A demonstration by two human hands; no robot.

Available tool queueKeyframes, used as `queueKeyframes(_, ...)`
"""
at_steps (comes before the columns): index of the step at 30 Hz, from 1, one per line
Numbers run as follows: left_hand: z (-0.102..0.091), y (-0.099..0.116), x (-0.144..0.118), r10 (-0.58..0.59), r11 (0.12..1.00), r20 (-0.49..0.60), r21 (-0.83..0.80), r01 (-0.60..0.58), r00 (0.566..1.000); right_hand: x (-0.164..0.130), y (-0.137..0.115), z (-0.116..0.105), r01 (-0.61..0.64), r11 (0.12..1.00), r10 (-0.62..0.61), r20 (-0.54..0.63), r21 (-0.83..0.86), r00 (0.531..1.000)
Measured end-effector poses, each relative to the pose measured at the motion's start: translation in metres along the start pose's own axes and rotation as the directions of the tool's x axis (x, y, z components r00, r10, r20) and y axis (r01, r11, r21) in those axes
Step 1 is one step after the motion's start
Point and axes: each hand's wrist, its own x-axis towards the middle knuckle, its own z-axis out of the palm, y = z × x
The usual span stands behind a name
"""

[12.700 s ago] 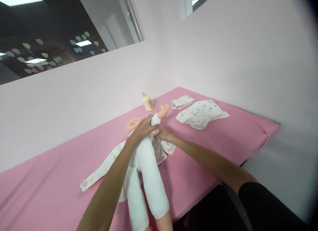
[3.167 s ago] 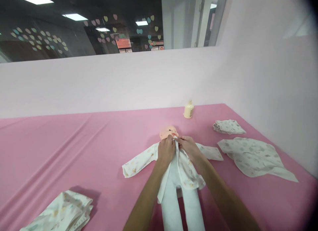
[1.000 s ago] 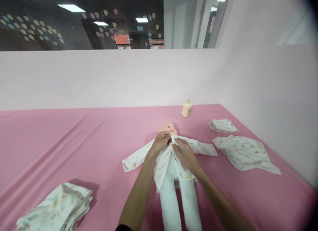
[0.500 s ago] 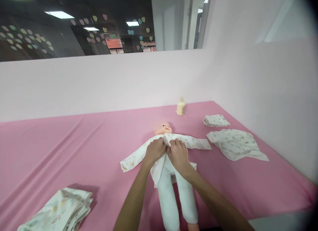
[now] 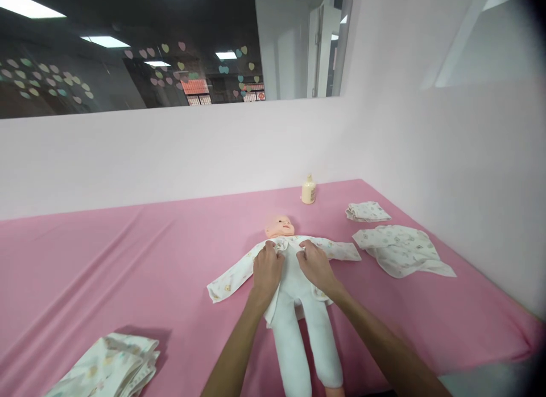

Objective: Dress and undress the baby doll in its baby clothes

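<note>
**Both hands flat on the doll's shirt**

Nearest, at 7 o'clock on the pink bench (image 5: 106, 260), lies a folded stack (image 5: 104, 367) of printed cloth, well apart from the hands. The doll (image 5: 294, 283) lies on its back mid-bench, white legs toward the viewer, head at 12 o'clock.

The left hand (image 5: 267, 269) rests palm down on the shirt (image 5: 290, 259) over the doll's chest, its fingers (image 5: 269, 248) reaching up to the collar. Its grip is loose: the fingers lie spread on the cloth and pinch nothing that can be seen. The right hand (image 5: 314, 266) lies just beside it at 3 o'clock, also palm down, fingers stretched toward the collar, pressing the shirt front without clenching. The two hands are close together but not touching, with a strip of white shirt between them.

The shirt's sleeves spread out to 8 o'clock and 3 o'clock.

Farther off, at 2 o'clock, a loose garment (image 5: 398, 250) lies spread, with a small folded cloth (image 5: 367, 211) just beyond it. A bottle (image 5: 308, 190) stands upright at 12 o'clock near the wall (image 5: 170, 152), beyond the doll's head.
</note>
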Motion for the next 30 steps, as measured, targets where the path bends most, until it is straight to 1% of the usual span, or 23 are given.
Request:
queueKeyframes(3,0.006,-0.006,0.001,0.022,1.000,-0.011,-0.011,-0.022,1.000,-0.004,0.000,0.002,0.031,0.999,-0.031,-0.008,-0.042,0.999)
queueKeyframes(6,0.011,-0.010,0.002,0.056,0.998,-0.054,-0.033,-0.058,0.997,-0.006,-0.002,0.001,0.046,0.998,-0.048,-0.025,-0.049,0.999)
queueKeyframes(8,0.013,-0.011,0.001,0.089,0.991,-0.096,-0.096,-0.098,0.991,-0.007,-0.004,-0.002,0.047,0.999,-0.046,-0.033,0.016,0.998)
queueKeyframes(11,0.018,-0.010,-0.001,0.123,0.969,-0.149,-0.195,-0.151,0.981,-0.008,-0.007,-0.006,0.018,0.979,-0.021,0.010,0.203,1.000)
queueKeyframes(14,0.026,-0.006,-0.005,0.150,0.953,-0.194,-0.233,-0.194,0.970,-0.008,-0.006,-0.005,-0.036,0.911,0.016,0.052,0.411,0.999)
queueKeyframes(17,0.034,-0.002,-0.007,0.180,0.948,-0.235,-0.219,-0.233,0.955,-0.007,-0.003,-0.001,-0.087,0.837,0.055,0.075,0.540,0.996)
queueKeyframes(19,0.037,-0.002,-0.008,0.200,0.946,-0.235,-0.205,-0.250,0.951,-0.006,-0.002,0.001,-0.113,0.800,0.073,0.092,0.590,0.993)
queueKeyframes(21,0.039,-0.002,-0.008,0.210,0.945,-0.233,-0.201,-0.258,0.950,-0.006,-0.001,0.002,-0.111,0.779,0.071,0.088,0.617,0.994)
queueKeyframes(25,0.041,-0.004,-0.007,0.194,0.943,-0.256,-0.218,-0.252,0.947,-0.006,-0.001,0.002,-0.094,0.763,0.064,0.070,0.639,0.995)
queueKeyframes(28,0.042,-0.005,-0.008,0.220,0.938,-0.251,-0.212,-0.275,0.943,-0.006,-0.002,0.002,-0.112,0.744,0.076,0.084,0.659,0.994)
queueKeyframes(30,0.042,-0.005,-0.008,0.242,0.937,-0.251,-0.190,-0.293,0.937,-0.006,-0.002,0.002,-0.121,0.747,0.087,0.085,0.654,0.993)
